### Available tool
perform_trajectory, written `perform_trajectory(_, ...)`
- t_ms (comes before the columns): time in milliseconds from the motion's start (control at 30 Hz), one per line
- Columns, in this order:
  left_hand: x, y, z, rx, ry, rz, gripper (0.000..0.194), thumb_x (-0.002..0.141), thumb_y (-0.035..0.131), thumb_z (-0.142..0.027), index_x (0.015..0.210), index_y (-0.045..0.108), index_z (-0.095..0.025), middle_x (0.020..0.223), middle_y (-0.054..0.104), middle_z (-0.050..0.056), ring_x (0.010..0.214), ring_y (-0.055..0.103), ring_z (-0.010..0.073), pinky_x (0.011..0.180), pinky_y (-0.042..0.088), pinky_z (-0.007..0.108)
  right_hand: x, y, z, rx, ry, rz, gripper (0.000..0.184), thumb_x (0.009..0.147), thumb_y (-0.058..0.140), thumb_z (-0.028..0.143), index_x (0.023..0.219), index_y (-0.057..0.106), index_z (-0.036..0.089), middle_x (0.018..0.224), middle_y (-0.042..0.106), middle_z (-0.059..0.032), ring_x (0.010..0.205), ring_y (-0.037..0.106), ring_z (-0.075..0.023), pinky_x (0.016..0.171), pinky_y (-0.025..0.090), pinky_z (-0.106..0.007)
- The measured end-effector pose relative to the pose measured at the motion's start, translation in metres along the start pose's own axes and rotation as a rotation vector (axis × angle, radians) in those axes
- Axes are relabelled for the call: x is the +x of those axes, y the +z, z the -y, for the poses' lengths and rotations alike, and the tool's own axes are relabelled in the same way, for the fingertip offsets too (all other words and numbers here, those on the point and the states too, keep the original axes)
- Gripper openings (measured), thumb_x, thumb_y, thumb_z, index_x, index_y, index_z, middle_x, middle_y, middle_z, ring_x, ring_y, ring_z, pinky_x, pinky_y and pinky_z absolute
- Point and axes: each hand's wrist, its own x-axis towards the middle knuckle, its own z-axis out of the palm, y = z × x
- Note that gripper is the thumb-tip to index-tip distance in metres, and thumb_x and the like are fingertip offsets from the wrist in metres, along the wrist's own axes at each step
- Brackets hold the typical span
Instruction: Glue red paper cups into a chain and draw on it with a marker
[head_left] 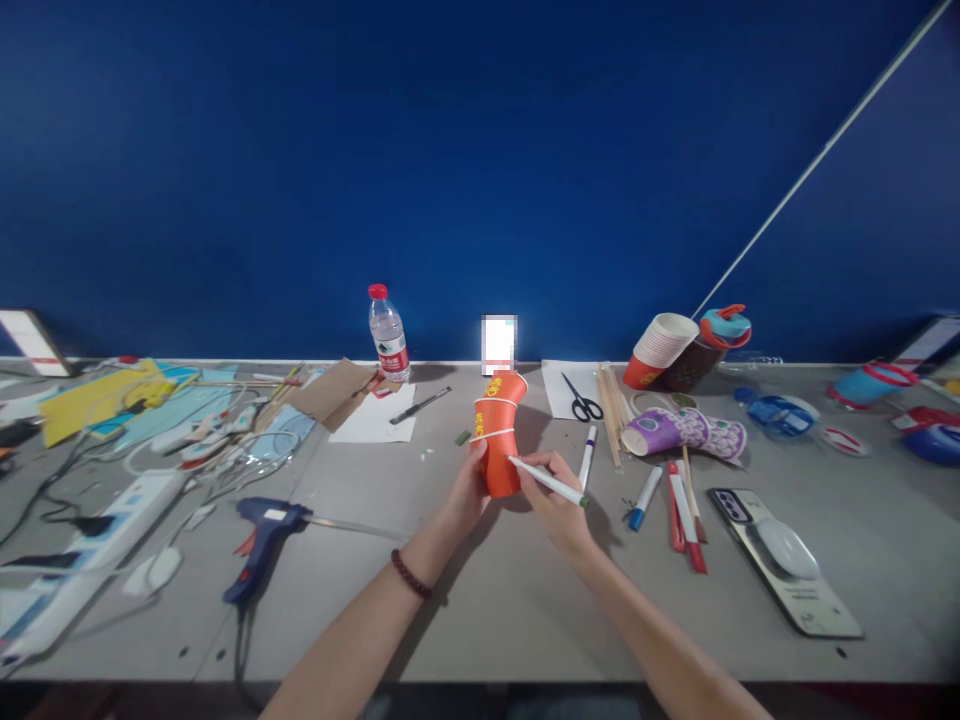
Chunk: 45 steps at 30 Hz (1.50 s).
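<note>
My left hand (471, 487) is wrapped round the lower end of a stack of orange paper cups (498, 455), joined end to end and leaning slightly right at the top. Yellow lettering and white rims show on the cups. In my right hand (553, 500) is a white marker (547, 480), its tip at the cup's side and a dark green end pointing back toward me. A small dark green marker cap (463, 437) lies on the table just left of the cups. A phone (499, 345) with a bright screen stands behind them against the blue wall.
A blue glue gun (266, 540) and a white power strip (90, 570) lie left. Behind are a water bottle (390, 340) and a craft knife (420, 405). To the right are scissors (585, 405), several markers, purple cups (682, 433), nested paper cups (660, 350) and a phone (787, 570).
</note>
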Motion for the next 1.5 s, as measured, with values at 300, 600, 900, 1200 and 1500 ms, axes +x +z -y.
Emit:
perform_trajectory(300,-0.0007,0.0015,0.0003,0.004,0.012,-0.019,0.039,0.071,0.075,-0.044,0.097,0.062,-0.018,0.085,0.070,0.005,0.076,0.065,0.0188,0.072,0.050,0.030,0.0003,-0.0011,-0.0007,-0.034,-0.002,0.002,0.018,0.082,0.063,0.037,0.083,0.062,0.019,0.074,0.068,-0.0030,0.062,0.061,-0.0161,0.055,0.048,-0.026)
perform_trajectory(600,-0.0023,0.0008,-0.0006,0.023,0.024,0.019,0.036,0.075,0.072,-0.042,0.098,0.059,-0.019,0.086,0.069,0.004,0.077,0.066,0.0187,0.072,0.050,0.030,-0.0015,0.0003,0.0055,-0.023,0.001,0.011,0.013,0.081,0.063,0.033,0.082,0.062,0.020,0.073,0.070,-0.0033,0.062,0.064,-0.0167,0.054,0.051,-0.026)
perform_trajectory(900,-0.0036,0.0024,-0.0010,-0.004,0.022,0.003,0.034,0.073,0.074,-0.040,0.095,0.059,-0.019,0.084,0.069,0.003,0.075,0.065,0.0196,0.073,0.048,0.031,-0.0013,0.0009,-0.0014,-0.036,-0.033,0.026,0.013,0.080,0.064,0.032,0.084,0.064,0.019,0.082,0.072,-0.0066,0.068,0.067,-0.0189,0.060,0.053,-0.029)
perform_trajectory(1200,-0.0059,0.0047,-0.0031,0.015,0.018,0.023,0.035,0.074,0.074,-0.042,0.095,0.057,-0.019,0.082,0.070,0.005,0.077,0.066,0.0210,0.076,0.049,0.033,-0.0033,0.0025,0.0002,-0.068,-0.075,0.023,0.012,0.081,0.063,0.031,0.084,0.065,0.020,0.083,0.072,-0.0065,0.070,0.067,-0.0188,0.063,0.054,-0.030)
perform_trajectory(1500,-0.0069,0.0057,-0.0039,0.010,0.018,0.033,0.034,0.074,0.073,-0.041,0.094,0.060,-0.018,0.084,0.071,0.007,0.076,0.067,0.0221,0.075,0.049,0.034,-0.0032,0.0027,0.0025,-0.095,-0.122,0.043,0.008,0.081,0.062,0.029,0.081,0.064,0.021,0.082,0.069,-0.0056,0.072,0.066,-0.0195,0.067,0.053,-0.032)
